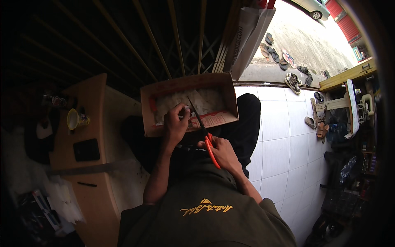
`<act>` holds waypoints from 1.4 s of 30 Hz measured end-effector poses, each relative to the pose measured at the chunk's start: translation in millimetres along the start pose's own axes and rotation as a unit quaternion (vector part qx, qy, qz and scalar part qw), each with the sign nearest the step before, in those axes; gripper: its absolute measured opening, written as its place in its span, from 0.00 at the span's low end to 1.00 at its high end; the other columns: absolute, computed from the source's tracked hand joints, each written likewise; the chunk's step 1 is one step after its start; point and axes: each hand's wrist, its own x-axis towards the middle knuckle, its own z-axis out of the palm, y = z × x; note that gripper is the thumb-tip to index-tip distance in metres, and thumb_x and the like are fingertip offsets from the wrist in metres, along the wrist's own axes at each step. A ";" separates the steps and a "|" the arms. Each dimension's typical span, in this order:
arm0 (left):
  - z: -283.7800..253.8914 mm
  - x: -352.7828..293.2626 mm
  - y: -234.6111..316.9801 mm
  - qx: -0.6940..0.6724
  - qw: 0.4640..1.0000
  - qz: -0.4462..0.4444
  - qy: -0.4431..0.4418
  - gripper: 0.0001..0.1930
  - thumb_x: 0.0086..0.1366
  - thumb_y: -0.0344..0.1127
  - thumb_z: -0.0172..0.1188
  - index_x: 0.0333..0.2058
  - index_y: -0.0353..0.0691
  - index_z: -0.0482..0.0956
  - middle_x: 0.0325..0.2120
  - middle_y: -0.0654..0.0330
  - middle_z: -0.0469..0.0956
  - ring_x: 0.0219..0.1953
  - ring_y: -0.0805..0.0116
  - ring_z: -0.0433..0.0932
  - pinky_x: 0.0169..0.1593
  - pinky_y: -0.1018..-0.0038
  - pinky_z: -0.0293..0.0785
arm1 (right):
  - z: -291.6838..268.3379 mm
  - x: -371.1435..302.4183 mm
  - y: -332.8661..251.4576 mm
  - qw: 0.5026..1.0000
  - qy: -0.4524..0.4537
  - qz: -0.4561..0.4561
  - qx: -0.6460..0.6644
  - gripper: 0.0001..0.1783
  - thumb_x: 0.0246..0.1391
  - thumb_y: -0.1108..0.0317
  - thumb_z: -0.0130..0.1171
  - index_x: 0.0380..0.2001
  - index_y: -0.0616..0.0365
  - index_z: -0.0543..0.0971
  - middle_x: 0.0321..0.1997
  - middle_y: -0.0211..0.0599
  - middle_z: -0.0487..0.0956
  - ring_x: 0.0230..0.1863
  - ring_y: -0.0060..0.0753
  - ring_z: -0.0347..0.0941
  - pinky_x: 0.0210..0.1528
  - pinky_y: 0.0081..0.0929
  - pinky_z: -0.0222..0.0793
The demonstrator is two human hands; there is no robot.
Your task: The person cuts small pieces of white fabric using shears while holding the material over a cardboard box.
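Clearly, the work looks under way rather than finished. From mid-view, the worktop (94, 127) lies toward nine o'clock, bearing a cup (74, 119) at nine and a dark flat device (87, 150) between eight and nine; at eight a pen (87, 184) lies on a similar brown surface. None of these is in use.

Just toward twelve is the box (229, 96), open upward, by the person's legs; whether it rests on them or on the floor, I cannot tell. Pale fluff (205, 100) is spread inside it. Close in at nine, the left hand (177, 120) is over the near side of the box, its fingers pinched on what looks like a small pale piece (187, 108).

Right of that come the scissors (209, 144), tips toward eleven over the box, blades apparently near together. The right hand (222, 153), between four and five, has its fingers wrapped round the orange handles.

A fair amount of fluff seems left to handle, I judge; how much has been cut, if any, cannot be told. Farther off, a bag (251, 41) hangs at one and sandals (293, 83) sit at two.
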 end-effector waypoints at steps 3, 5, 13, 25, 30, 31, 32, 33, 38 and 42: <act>-5.1 -3.1 12.6 -0.025 0.996 -0.082 -0.035 0.13 0.71 0.39 0.52 0.35 0.32 0.76 0.24 0.52 0.76 0.26 0.70 0.77 0.33 0.70 0.71 | 1.2 -0.3 -1.1 1.000 0.002 0.000 -0.026 0.38 0.55 0.34 0.55 0.27 0.68 0.77 0.20 0.53 0.75 0.29 0.56 0.77 0.37 0.45 0.69; -3.8 -4.3 8.9 -0.023 0.998 -0.062 -0.023 0.15 0.72 0.40 0.50 0.35 0.32 0.76 0.23 0.53 0.75 0.25 0.71 0.76 0.33 0.70 0.71 | 1.2 -0.4 0.0 1.000 -0.022 0.008 -0.017 0.39 0.57 0.33 0.52 0.30 0.68 0.77 0.22 0.54 0.76 0.32 0.56 0.77 0.39 0.45 0.69; 6.1 -5.5 -4.3 -0.114 0.985 -0.117 -0.050 0.15 0.73 0.39 0.51 0.30 0.36 0.75 0.20 0.69 0.69 0.24 0.83 0.67 0.28 0.83 0.70 | 1.1 -17.7 3.6 0.993 -0.105 0.034 0.035 0.38 0.62 0.36 0.43 0.48 0.66 0.71 0.36 0.61 0.78 0.43 0.62 0.76 0.47 0.45 0.67; 5.8 -2.6 -3.1 -0.317 0.940 -0.120 -0.036 0.15 0.75 0.40 0.48 0.29 0.40 0.74 0.18 0.72 0.65 0.21 0.86 0.61 0.24 0.85 0.58 | -1.3 -12.5 2.9 0.995 -0.100 0.021 0.009 0.41 0.58 0.31 0.45 0.48 0.64 0.72 0.37 0.61 0.79 0.45 0.63 0.75 0.48 0.48 0.67; 6.3 -3.7 2.7 -0.264 0.954 -0.125 -0.067 0.15 0.75 0.41 0.47 0.30 0.40 0.73 0.17 0.74 0.62 0.20 0.86 0.60 0.24 0.85 0.59 | 0.9 -13.1 6.0 0.994 -0.104 0.017 0.009 0.41 0.58 0.30 0.45 0.47 0.64 0.71 0.36 0.60 0.78 0.43 0.63 0.75 0.47 0.48 0.66; 6.5 -3.7 1.0 -0.254 0.956 -0.126 -0.071 0.15 0.75 0.40 0.47 0.29 0.40 0.73 0.17 0.74 0.62 0.20 0.86 0.60 0.24 0.85 0.59 | 1.9 -12.2 5.8 0.994 -0.104 0.015 0.008 0.41 0.58 0.31 0.45 0.47 0.65 0.71 0.35 0.60 0.78 0.43 0.63 0.75 0.46 0.48 0.66; 6.4 -3.4 -2.3 -0.245 0.958 -0.126 -0.074 0.16 0.75 0.40 0.47 0.29 0.40 0.72 0.17 0.74 0.62 0.20 0.86 0.59 0.24 0.84 0.59 | 3.1 -11.3 5.6 0.995 -0.103 0.012 0.008 0.41 0.58 0.31 0.45 0.47 0.65 0.71 0.35 0.60 0.78 0.42 0.62 0.75 0.46 0.48 0.66; 6.4 -3.2 -4.8 -0.235 0.960 -0.127 -0.078 0.16 0.75 0.40 0.47 0.28 0.40 0.72 0.17 0.74 0.62 0.20 0.86 0.59 0.24 0.84 0.59 | 4.6 -10.6 5.5 0.995 -0.096 0.009 0.016 0.41 0.58 0.31 0.46 0.45 0.65 0.72 0.33 0.60 0.78 0.41 0.62 0.75 0.45 0.48 0.66; 5.6 0.6 -9.1 -0.161 0.972 -0.129 -0.110 0.17 0.75 0.39 0.47 0.27 0.37 0.71 0.17 0.70 0.65 0.20 0.83 0.61 0.26 0.79 0.60 | -2.7 -5.6 -4.0 0.997 -0.065 0.019 0.048 0.38 0.57 0.34 0.51 0.34 0.68 0.75 0.26 0.58 0.76 0.33 0.58 0.76 0.38 0.46 0.66; -0.7 5.1 -26.0 -0.142 0.974 -0.101 -0.146 0.18 0.75 0.40 0.47 0.26 0.35 0.71 0.17 0.69 0.66 0.21 0.82 0.63 0.27 0.77 0.62 | -5.9 -1.5 0.1 0.999 -0.035 0.011 0.028 0.38 0.55 0.35 0.55 0.30 0.70 0.77 0.16 0.39 0.68 0.20 0.31 0.64 0.29 0.35 0.62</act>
